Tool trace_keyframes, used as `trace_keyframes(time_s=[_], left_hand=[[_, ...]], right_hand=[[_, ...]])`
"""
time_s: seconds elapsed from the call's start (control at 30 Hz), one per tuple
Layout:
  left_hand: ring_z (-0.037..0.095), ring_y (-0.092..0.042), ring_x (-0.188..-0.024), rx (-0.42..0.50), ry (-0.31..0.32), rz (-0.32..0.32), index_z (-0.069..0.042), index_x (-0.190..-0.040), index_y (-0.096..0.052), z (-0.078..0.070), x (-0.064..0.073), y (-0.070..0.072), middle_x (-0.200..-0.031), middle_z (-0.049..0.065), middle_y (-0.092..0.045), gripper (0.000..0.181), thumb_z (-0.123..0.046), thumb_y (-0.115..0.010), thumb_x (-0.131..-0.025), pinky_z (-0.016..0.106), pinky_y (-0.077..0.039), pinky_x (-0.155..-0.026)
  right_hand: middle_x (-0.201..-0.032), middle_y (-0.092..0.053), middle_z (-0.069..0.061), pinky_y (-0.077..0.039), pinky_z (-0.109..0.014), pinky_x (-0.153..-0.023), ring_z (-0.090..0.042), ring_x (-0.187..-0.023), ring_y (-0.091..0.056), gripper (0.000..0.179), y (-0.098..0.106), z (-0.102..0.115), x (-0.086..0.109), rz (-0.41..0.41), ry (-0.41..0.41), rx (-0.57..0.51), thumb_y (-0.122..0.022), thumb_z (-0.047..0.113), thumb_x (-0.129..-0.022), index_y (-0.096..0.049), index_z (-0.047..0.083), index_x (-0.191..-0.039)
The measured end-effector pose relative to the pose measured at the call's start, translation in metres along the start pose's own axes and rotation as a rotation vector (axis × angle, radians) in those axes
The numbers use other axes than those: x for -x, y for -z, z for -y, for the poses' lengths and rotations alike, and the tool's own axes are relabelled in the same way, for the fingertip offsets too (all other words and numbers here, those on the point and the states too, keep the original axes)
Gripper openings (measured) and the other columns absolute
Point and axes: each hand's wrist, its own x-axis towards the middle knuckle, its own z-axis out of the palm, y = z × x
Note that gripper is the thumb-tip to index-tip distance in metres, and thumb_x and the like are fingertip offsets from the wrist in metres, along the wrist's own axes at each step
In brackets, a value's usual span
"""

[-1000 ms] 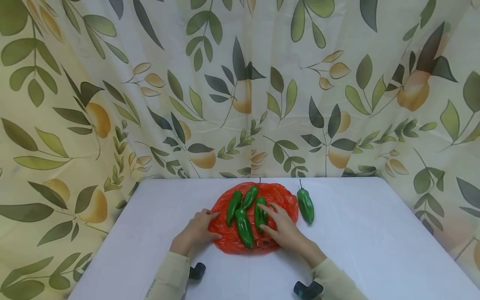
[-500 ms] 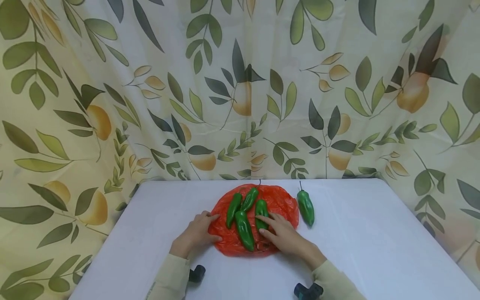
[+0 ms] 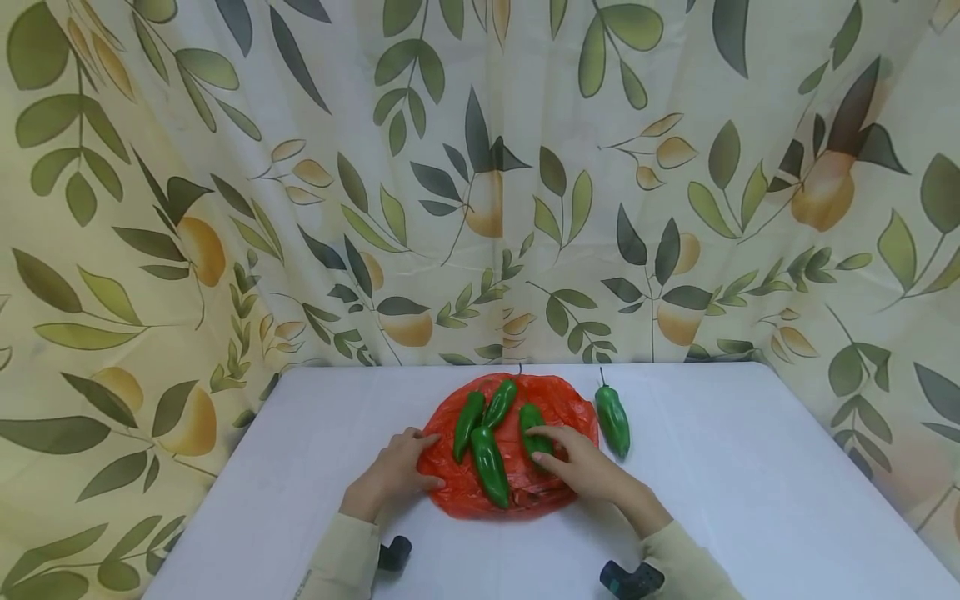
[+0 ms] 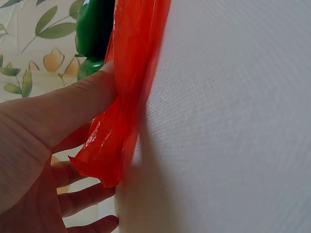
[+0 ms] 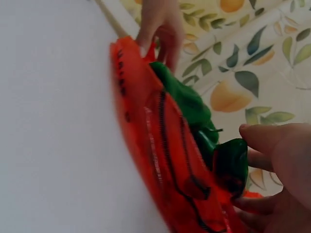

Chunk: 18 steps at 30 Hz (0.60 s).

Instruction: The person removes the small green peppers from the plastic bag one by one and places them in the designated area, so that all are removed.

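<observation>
A red plastic bag (image 3: 566, 406) lies flat on the white table, with several green peppers on it. My left hand (image 3: 390, 471) pinches the bag's left edge; in the left wrist view the thumb (image 4: 85, 97) lies over the red film. Between the thumb and fingers of my right hand (image 3: 585, 467) is the rightmost green pepper (image 3: 532, 418) on the bag, partly covered by those fingers. The other peppers sit close together left of it: one long pepper (image 3: 490, 471) in front, a slim pepper (image 3: 468, 423) at left, another pepper (image 3: 500, 403) behind.
One more green pepper (image 3: 613, 423) lies on the table (image 3: 750, 500) just right of the bag. A leaf-and-fruit patterned curtain (image 3: 480, 183) hangs behind the table's back edge. Black camera mounts (image 3: 632, 579) sit at both wrists.
My right hand has slid right, and the pepper it holds has shifted right with it, away from the other peppers. The left hand has stayed at the bag's edge.
</observation>
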Motion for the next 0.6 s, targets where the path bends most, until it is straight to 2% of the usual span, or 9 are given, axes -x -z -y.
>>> trace_keyframes(time_s=[0.07,0.2,0.37,0.6], left_hand=[[0.033,-0.050,-0.127,-0.002,-0.001,-0.003,-0.014,-0.147,-0.053,0.000,0.000,0.000,-0.141,0.014,-0.052,0.076,-0.032,-0.086,-0.080,0.057,-0.054,-0.098],[0.033,-0.050,-0.127,-0.001,0.002,-0.005,-0.014,-0.147,-0.054,-0.001,0.000,0.000,-0.141,0.014,-0.052,0.076,-0.032,-0.085,-0.080,0.057,-0.054,-0.098],[0.032,-0.050,-0.127,-0.001,0.012,-0.004,-0.014,-0.147,-0.054,-0.002,0.000,-0.001,-0.139,0.013,-0.053,0.076,-0.031,-0.086,-0.080,0.057,-0.055,-0.097],[0.032,-0.050,-0.128,-0.012,0.011,-0.001,-0.015,-0.147,-0.054,-0.001,-0.001,0.000,-0.139,0.013,-0.052,0.077,-0.032,-0.086,-0.080,0.057,-0.055,-0.097]], right_hand=[[-0.135,-0.059,-0.013,-0.056,-0.044,-0.090,-0.027,-0.114,-0.054,0.044,0.005,-0.001,0.001,0.008,0.011,-0.003,-0.067,0.025,-0.097,-0.059,0.014,-0.138],[-0.137,-0.058,-0.016,-0.057,-0.044,-0.091,-0.029,-0.116,-0.054,0.042,0.013,-0.004,0.001,0.020,0.043,-0.011,-0.070,0.016,-0.094,-0.061,0.011,-0.135],[-0.136,-0.058,-0.019,-0.060,-0.035,-0.079,-0.026,-0.105,-0.059,0.038,0.023,-0.004,0.002,0.010,0.053,-0.079,-0.067,0.014,-0.096,-0.061,0.012,-0.134],[-0.143,-0.053,-0.023,-0.062,-0.039,-0.083,-0.030,-0.107,-0.065,0.036,0.037,0.002,0.005,-0.035,0.050,-0.156,-0.059,0.007,-0.099,-0.060,0.011,-0.134]])
